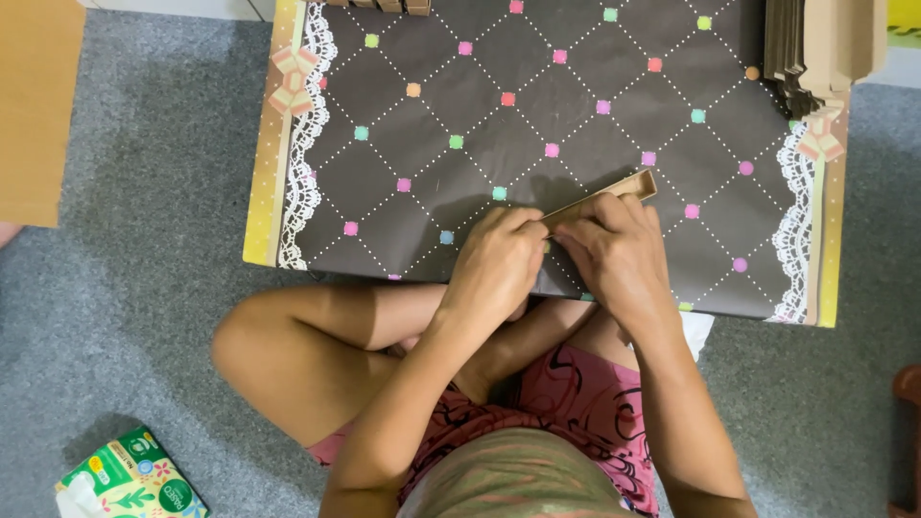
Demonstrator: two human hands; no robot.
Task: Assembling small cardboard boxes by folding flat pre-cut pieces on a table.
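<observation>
A narrow cardboard strip (602, 199) is pinched at its near end by the left hand (496, 264) and the right hand (619, 254), fingers closed on it. The strip lies over the counter (460, 182), near its front edge; it looks light and bendable, best gripped by its edges. Folded cardboard (815, 48) is stacked behind the strip, at the counter's far right corner.

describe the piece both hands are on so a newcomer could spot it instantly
Start at the low table covered in dark diamond-patterned cloth with pastel squares. At its near edge, the left hand and right hand pinch a slim tan cardboard piece, angled up-right. It's single and narrow, unlike the cardboard stack in the far-right corner.
</observation>
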